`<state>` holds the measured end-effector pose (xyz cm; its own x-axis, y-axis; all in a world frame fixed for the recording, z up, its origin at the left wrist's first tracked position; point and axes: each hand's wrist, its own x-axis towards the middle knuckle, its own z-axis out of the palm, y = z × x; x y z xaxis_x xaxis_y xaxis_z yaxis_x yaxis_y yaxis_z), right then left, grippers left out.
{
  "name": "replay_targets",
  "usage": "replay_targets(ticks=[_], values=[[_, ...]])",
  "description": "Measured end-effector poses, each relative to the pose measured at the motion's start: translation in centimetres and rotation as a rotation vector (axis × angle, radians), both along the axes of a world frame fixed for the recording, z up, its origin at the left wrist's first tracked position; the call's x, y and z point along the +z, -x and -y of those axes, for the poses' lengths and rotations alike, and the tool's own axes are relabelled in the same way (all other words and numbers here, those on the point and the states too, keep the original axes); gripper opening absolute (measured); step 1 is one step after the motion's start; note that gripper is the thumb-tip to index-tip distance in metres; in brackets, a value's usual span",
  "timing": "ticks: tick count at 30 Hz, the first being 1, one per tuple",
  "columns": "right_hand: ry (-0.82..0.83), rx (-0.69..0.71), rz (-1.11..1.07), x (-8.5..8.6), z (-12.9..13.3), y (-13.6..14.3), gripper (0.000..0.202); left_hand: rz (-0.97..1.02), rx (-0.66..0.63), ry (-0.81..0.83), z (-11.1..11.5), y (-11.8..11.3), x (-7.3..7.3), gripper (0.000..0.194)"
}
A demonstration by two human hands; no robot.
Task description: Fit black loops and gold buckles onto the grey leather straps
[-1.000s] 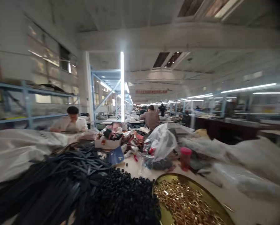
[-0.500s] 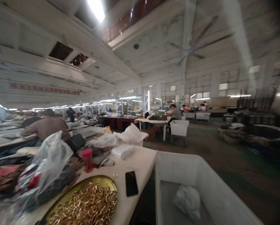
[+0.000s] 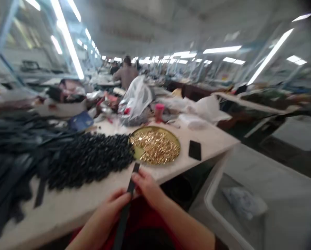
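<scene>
A dark flat strip (image 3: pixel 123 222) runs upward from my lap at the table's front edge. Near its upper end, my right hand (image 3: pixel 146 184) pinches it between thumb and fingers. Lower down, my left hand (image 3: pixel 117 203) is closed on the same strip. Just beyond my hands, a round gold tray (image 3: pixel 137 152) holds many small shiny gold metal pieces (image 3: pixel 159 147). A heap of small black pieces (image 3: pixel 90 158) lies left of the tray, with long dark strips (image 3: pixel 7 166) farther left.
A black phone (image 3: pixel 195 150) lies right of the tray. Behind stand a pink-lidded container (image 3: pixel 159 113) and a clear plastic bag (image 3: pixel 138 97). A white bin (image 3: pixel 212 194) adjoins the table (image 3: pixel 67 208) on the right. A person (image 3: pixel 128 73) sits farther back.
The view has swung left and down. Both my hands and the dark strip have come into sight, along with the black heap and the strips on the left.
</scene>
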<state>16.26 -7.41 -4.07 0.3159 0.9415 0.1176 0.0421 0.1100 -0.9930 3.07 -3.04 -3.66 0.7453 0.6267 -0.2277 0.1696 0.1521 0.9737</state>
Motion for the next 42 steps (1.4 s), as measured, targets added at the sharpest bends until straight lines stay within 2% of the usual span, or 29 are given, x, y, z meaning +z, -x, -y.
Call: replay_targets(ticks=[3, 5, 7, 10, 15, 18, 20, 22, 27, 29, 32, 35, 38, 42], values=[[0.208, 0.054, -0.321, -4.7, -1.0, 1.2, 0.035, -0.029, 0.097, 0.387, 1.1, 1.9, -2.5, 0.013], [0.285, 0.043, -0.442, -6.2, -1.4, 0.7, 0.034, 0.002, 0.153, 0.534, 1.1, 1.7, -3.5, 0.012], [0.319, 0.028, -0.496, -6.5, -1.8, -0.2, 0.030, -0.001, 0.183, 0.574, 0.7, 1.3, -4.0, 0.013], [0.342, 0.010, -0.513, -5.9, -2.5, -1.0, 0.027, -0.023, 0.185, 0.603, 0.0, 1.3, -4.4, 0.014], [0.394, 0.002, -0.502, -6.0, -4.0, -1.0, 0.026, -0.030, 0.173, 0.646, -0.7, 0.8, -5.0, 0.009], [0.425, 0.019, -0.467, -6.4, -4.3, -0.8, 0.025, -0.009, 0.180, 0.703, -1.3, 0.2, -5.0, 0.017], [0.429, 0.087, -0.343, -6.6, -4.1, -1.0, 0.024, -0.002, 0.193, 0.707, -1.9, 0.3, -4.9, 0.019], [0.404, 0.141, -0.117, -6.6, -4.0, -1.5, 0.022, -0.014, 0.228, 0.678, -2.8, 0.9, -4.8, 0.018], [0.255, -0.060, 0.602, -6.5, -6.0, -2.7, 0.017, 0.021, 0.384, 0.738, -4.8, 3.0, -4.7, 0.020], [0.197, -0.027, 0.846, -6.6, -7.6, -2.3, 0.015, 0.043, 0.401, 0.781, -4.9, 3.2, -4.5, 0.023], [0.203, 0.067, 1.159, -7.1, -9.2, -1.3, 0.017, 0.046, 0.397, 0.816, -4.3, 3.3, -4.3, 0.027], [0.185, 0.122, 1.272, -7.6, -9.1, -1.1, 0.017, 0.048, 0.387, 0.818, -3.5, 3.7, -4.2, 0.028], [0.104, 0.159, 1.275, -7.9, -8.1, -1.3, 0.015, 0.086, 0.358, 0.815, -2.8, 4.3, -4.3, 0.028], [0.103, 0.178, 1.285, -7.9, -7.2, -1.2, 0.017, 0.110, 0.331, 0.805, -1.9, 4.7, -4.4, 0.028]])
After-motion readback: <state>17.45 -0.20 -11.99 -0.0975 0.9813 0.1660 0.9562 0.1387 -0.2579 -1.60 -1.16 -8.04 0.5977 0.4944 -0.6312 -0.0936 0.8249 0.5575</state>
